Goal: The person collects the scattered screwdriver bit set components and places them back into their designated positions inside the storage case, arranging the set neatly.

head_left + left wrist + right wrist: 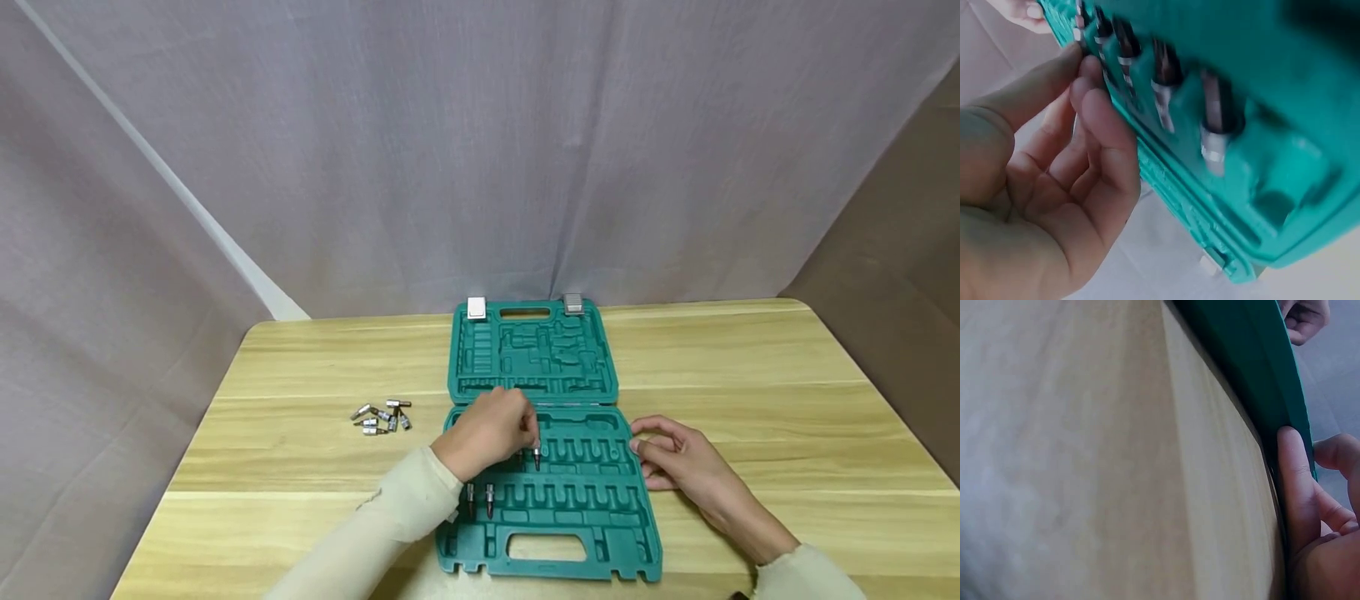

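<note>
A green tool case [551, 568] lies unfolded on the table, its moulded slots facing up. My left hand [495, 429] is over the near half, thumb and fingertips pinching a bit socket [537, 457] at the upper row of slots. In the left wrist view, several seated bit sockets [1215, 125] line that row beside the hand [1054, 169]. Two more bit sockets [490, 500] sit in the lower row at its left end. My right hand [686, 467] holds the case's right edge, with a finger [1296, 469] along the outer wall and the thumb at the rim.
Several loose bit sockets [378, 421] lie in a small pile on the wooden table [300, 500], left of the case. The lid half [536, 350] lies flat behind, with two latches [476, 308] at its far edge. Grey curtains [450, 150] hang behind the table.
</note>
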The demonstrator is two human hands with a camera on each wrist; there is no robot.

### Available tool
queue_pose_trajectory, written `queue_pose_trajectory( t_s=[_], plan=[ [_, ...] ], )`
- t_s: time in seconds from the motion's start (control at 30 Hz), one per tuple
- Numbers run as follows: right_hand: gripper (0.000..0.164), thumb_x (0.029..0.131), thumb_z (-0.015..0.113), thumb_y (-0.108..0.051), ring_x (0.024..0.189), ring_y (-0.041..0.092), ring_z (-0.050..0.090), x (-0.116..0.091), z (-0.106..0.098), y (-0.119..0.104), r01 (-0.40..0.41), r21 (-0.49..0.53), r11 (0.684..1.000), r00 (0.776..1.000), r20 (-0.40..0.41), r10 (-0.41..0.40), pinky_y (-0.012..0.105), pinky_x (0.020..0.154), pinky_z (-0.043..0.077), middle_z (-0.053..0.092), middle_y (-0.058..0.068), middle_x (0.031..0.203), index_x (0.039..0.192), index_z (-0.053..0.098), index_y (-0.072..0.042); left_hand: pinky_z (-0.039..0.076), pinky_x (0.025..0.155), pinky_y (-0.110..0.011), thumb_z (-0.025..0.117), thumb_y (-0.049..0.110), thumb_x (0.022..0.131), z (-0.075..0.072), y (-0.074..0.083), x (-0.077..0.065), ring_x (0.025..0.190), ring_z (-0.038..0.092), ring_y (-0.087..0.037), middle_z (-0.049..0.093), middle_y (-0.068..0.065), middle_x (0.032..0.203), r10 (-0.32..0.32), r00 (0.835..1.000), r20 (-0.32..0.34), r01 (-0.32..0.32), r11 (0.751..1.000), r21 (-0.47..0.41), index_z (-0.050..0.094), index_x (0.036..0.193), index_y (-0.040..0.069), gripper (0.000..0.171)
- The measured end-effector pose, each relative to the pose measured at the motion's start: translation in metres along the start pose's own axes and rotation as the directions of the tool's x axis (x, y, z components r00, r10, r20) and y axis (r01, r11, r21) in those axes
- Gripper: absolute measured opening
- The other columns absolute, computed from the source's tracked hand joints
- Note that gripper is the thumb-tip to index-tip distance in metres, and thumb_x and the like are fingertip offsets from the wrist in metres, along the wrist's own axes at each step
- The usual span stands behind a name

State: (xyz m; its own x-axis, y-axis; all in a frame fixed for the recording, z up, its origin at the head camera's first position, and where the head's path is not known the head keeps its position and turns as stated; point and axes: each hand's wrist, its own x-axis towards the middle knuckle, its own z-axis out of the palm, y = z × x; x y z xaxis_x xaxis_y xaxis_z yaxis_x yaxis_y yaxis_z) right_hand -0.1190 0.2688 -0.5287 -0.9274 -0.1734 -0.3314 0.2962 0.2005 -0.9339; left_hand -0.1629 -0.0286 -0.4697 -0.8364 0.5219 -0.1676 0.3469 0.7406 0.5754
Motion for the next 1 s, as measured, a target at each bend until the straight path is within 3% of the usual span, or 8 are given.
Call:
queue_pose_trajectory(
  t_s=[0.13, 0.3, 0.47, 0.6, 0.67, 0.77, 0.9, 1.0],
  plan=[
    [0.038, 0.106, 0.064, -0.013, 0.066, 0.011, 0.064, -0.001, 0.000, 0.000, 0.003, 0.000, 1.000, 1.000, -0.007, -0.003, 0.032, 0.066, 0.062, 0.066, 0.002, 0.081, 0.136, 0.054, 0.007, 0.039, 0.051, -0.023, 0.075, 0.012, 0.099, -0.003, 0.005, 0.003, 0.050, 0.046, -0.008, 0.063, 0.007, 0.061, -0.015, 0.999, 0.041, 0.014, 1.000, 0.025, 0.065, 0.060, 0.014, 0.040],
    [0.038, 0.105, 0.064, -0.013, 0.066, 0.011, 0.064, -0.004, -0.001, -0.001, 0.008, -0.004, 1.000, 1.000, -0.014, -0.008, 0.033, 0.067, 0.063, 0.066, 0.002, 0.080, 0.136, 0.053, 0.008, 0.028, 0.045, -0.021, 0.064, 0.001, 0.101, 0.000, 0.013, 0.001, 0.044, 0.025, -0.007, 0.050, 0.007, 0.046, 0.031, 0.999, 0.030, -0.034, 0.994, 0.100, 0.043, 0.048, 0.017, 0.060],
    [0.038, 0.105, 0.064, -0.013, 0.067, 0.011, 0.064, -0.005, -0.003, -0.001, 0.014, 0.000, 1.000, 1.000, -0.019, -0.014, 0.032, 0.066, 0.062, 0.066, 0.001, 0.080, 0.136, 0.053, 0.007, 0.028, 0.044, -0.021, 0.067, 0.008, 0.104, 0.001, 0.016, 0.001, 0.043, 0.026, -0.007, 0.039, 0.008, 0.045, 0.036, 0.999, 0.011, -0.037, 0.990, 0.137, 0.045, 0.049, 0.017, 0.059],
    [0.039, 0.106, 0.064, -0.014, 0.067, 0.011, 0.064, -0.005, -0.004, -0.001, 0.018, -0.002, 1.000, 1.000, -0.020, -0.018, 0.032, 0.066, 0.062, 0.066, 0.002, 0.080, 0.136, 0.053, 0.008, 0.033, 0.044, -0.022, 0.071, 0.013, 0.102, 0.002, 0.014, 0.003, 0.044, 0.036, -0.007, 0.050, 0.008, 0.050, 0.006, 1.000, 0.016, -0.007, 0.995, 0.102, 0.057, 0.054, 0.013, 0.050],
    [0.040, 0.106, 0.064, -0.014, 0.067, 0.011, 0.064, -0.005, -0.004, -0.001, 0.016, -0.002, 1.000, 1.000, -0.015, -0.016, 0.032, 0.067, 0.062, 0.066, 0.002, 0.080, 0.137, 0.052, 0.008, 0.037, 0.045, -0.023, 0.073, 0.014, 0.101, 0.002, 0.011, 0.004, 0.046, 0.044, -0.008, 0.060, 0.008, 0.058, -0.021, 0.999, 0.027, 0.019, 0.998, 0.067, 0.065, 0.062, 0.012, 0.040],
    [0.040, 0.106, 0.064, -0.014, 0.066, 0.011, 0.064, -0.004, -0.003, -0.001, 0.015, -0.005, 1.000, 1.000, -0.007, -0.015, 0.032, 0.067, 0.062, 0.066, 0.002, 0.081, 0.137, 0.052, 0.008, 0.042, 0.049, -0.026, 0.074, 0.018, 0.101, 0.001, 0.005, 0.006, 0.051, 0.051, -0.010, 0.065, 0.008, 0.069, -0.058, 0.997, 0.052, 0.057, 0.998, 0.029, 0.071, 0.075, 0.014, 0.026],
    [0.039, 0.106, 0.063, -0.014, 0.066, 0.011, 0.065, -0.003, -0.001, 0.000, 0.019, 0.000, 1.000, 1.000, 0.000, -0.019, 0.032, 0.067, 0.062, 0.067, 0.002, 0.081, 0.137, 0.052, 0.008, 0.039, 0.050, -0.027, 0.071, 0.022, 0.103, -0.007, -0.004, 0.003, 0.050, 0.047, -0.011, 0.062, 0.005, 0.066, -0.052, 0.995, 0.086, 0.054, 0.998, -0.025, 0.071, 0.086, 0.017, 0.017],
    [0.038, 0.106, 0.064, -0.014, 0.065, 0.011, 0.065, -0.003, 0.000, 0.000, 0.017, 0.011, 1.000, 1.000, 0.003, -0.017, 0.032, 0.067, 0.062, 0.067, 0.003, 0.081, 0.135, 0.053, 0.007, 0.034, 0.046, -0.026, 0.069, 0.022, 0.105, -0.020, -0.008, -0.004, 0.045, 0.040, -0.009, 0.063, 0.002, 0.063, -0.001, 0.995, 0.095, 0.011, 0.995, -0.101, 0.076, 0.093, 0.016, 0.015]
  ],
)
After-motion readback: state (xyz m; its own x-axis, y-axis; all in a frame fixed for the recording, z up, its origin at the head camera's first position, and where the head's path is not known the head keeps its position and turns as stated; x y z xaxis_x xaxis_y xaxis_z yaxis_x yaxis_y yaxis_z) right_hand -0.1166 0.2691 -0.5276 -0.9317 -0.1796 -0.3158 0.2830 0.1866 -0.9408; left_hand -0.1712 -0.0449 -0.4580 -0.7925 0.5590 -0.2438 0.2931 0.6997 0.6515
